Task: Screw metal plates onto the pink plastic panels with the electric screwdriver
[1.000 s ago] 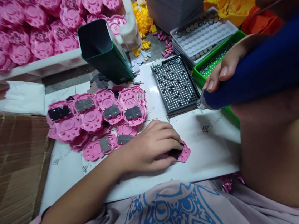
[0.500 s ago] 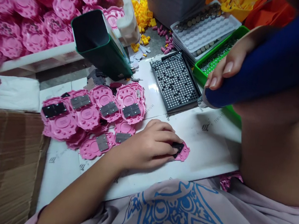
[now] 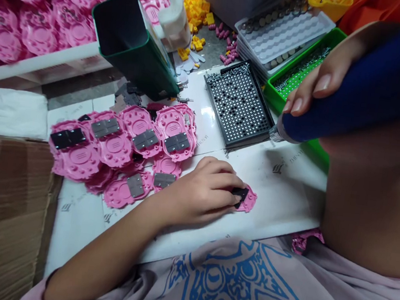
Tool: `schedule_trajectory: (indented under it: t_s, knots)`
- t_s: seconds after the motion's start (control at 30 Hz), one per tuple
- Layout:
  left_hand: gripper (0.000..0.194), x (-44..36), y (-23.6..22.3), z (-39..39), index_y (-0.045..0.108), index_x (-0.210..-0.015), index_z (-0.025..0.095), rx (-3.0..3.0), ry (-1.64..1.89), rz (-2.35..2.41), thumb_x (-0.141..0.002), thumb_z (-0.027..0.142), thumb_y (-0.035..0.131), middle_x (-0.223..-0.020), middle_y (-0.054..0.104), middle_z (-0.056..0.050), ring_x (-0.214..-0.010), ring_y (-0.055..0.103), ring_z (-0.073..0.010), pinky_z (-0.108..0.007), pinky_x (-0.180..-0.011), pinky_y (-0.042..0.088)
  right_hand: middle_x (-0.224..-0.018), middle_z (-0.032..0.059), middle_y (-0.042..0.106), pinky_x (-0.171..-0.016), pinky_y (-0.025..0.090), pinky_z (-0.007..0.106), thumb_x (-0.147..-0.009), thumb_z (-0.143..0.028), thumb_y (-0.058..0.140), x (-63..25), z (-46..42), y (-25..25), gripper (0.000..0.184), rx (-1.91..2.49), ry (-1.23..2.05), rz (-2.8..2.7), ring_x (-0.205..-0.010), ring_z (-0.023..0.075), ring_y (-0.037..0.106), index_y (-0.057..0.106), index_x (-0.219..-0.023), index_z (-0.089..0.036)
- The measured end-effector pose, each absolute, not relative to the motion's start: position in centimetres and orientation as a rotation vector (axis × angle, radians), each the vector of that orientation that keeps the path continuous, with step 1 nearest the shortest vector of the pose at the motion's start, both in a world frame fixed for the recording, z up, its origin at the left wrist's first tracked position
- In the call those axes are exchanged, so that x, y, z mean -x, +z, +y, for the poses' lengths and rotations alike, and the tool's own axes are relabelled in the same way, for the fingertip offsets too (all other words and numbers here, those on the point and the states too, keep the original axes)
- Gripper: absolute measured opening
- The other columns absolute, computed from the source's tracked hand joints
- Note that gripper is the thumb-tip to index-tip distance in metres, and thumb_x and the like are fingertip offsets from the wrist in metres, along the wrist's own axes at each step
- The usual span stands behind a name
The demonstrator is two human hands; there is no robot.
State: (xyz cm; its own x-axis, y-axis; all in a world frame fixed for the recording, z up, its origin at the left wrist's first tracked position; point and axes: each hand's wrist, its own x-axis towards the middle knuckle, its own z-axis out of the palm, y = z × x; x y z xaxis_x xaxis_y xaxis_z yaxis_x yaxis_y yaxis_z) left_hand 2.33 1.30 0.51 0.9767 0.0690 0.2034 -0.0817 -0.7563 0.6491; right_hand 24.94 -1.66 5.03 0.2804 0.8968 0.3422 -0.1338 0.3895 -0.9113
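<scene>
Right here on the white work surface (image 3: 289, 194), near its edge on the wearer's side, lies a pink shell (image 3: 251, 200) with a black cover (image 3: 241, 196), partly hidden under the left hand (image 3: 210, 187). That hand is curved over it, fingers bent and close together, pressing it down; a fingertip rests on the cover.

Up to the right, the right hand (image 3: 313, 88) is wrapped around a thick blue tool (image 3: 358, 91), its clear nose pointing at the near corner of a black screw tray (image 3: 246, 144). Whether they touch, I can't tell. Beyond sits a green bin (image 3: 272, 94) of screws, beside stacked pale trays (image 3: 296, 33).

Over to the left, there's a heap of pink shells (image 3: 79, 158), mostly fitted with dark covers. Behind it leans a dark green container (image 3: 139, 68), next to a white crate (image 3: 54, 60) loaded with more pink pieces. Yellow parts (image 3: 193, 4) and purple pegs (image 3: 228, 54) lie scattered behind.
</scene>
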Motion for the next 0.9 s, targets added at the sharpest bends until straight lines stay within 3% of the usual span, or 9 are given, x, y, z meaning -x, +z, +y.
schedule_trajectory:
  t_s: [0.1, 0.3, 0.5, 0.73, 0.9]
  knots:
    - [0.007, -2.3, 0.4, 1.3, 0.065, -0.09, 0.017, -2.411, 0.283, -0.011, -0.088, 0.02, 0.059, -0.11, 0.069, -0.008, -0.105, 0.054, -0.0238, -0.041, -0.09, 0.042, -0.066, -0.0136, 0.064, -0.046, 0.049, 0.023, -0.063, -0.061, 0.057, -25.5, -1.7, 4.6, 0.043, 0.84, 0.862, -1.118, -0.054, 0.0068, 0.059, 0.059, -0.082, -0.022]
    - [0.007, -2.4, 0.4, 1.2, 0.066, -0.087, 0.017, -2.419, 0.294, 0.003, -0.087, 0.021, 0.061, -0.108, 0.069, -0.009, -0.104, 0.055, -0.0238, -0.041, -0.09, 0.042, -0.058, -0.015, 0.063, -0.042, 0.047, 0.022, -0.066, -0.056, 0.057, -25.2, -1.6, 5.3, 0.034, 0.937, 0.858, -1.072, -0.048, 0.0054, 0.057, 0.06, -0.073, -0.024]
    - [0.009, -2.5, 0.4, 1.1, 0.066, -0.083, 0.016, -2.456, 0.322, 0.009, -0.087, 0.023, 0.061, -0.105, 0.069, -0.008, -0.102, 0.055, -0.0235, -0.04, -0.089, 0.042, -0.061, -0.0162, 0.064, -0.044, 0.047, 0.021, -0.061, -0.058, 0.055, -25.2, -1.7, 5.0, 0.039, 0.899, 0.822, -1.114, -0.052, 0.0041, 0.058, 0.063, -0.079, -0.024]
    - [0.012, -2.4, 0.0, 1.0, 0.065, -0.09, 0.017, -2.476, 0.351, -0.003, -0.086, 0.027, 0.063, -0.107, 0.068, -0.008, -0.104, 0.055, -0.0234, -0.04, -0.088, 0.042, -0.052, -0.0153, 0.059, -0.041, 0.044, 0.023, -0.071, -0.058, 0.043, -24.4, -1.6, 5.4, 0.039, 1.018, 0.774, -0.952, -0.046, 0.0066, 0.055, 0.045, -0.077, -0.02]
    - [0.009, -2.4, 0.0, 1.0, 0.065, -0.087, 0.017, -2.466, 0.348, -0.002, -0.087, 0.026, 0.062, -0.107, 0.068, -0.008, -0.103, 0.055, -0.0225, -0.04, -0.089, 0.042, -0.052, -0.0149, 0.059, -0.04, 0.044, 0.021, -0.074, -0.059, 0.038, -24.4, -1.5, 5.5, 0.039, 1.021, 0.792, -0.942, -0.046, 0.0057, 0.055, 0.046, -0.076, -0.021]
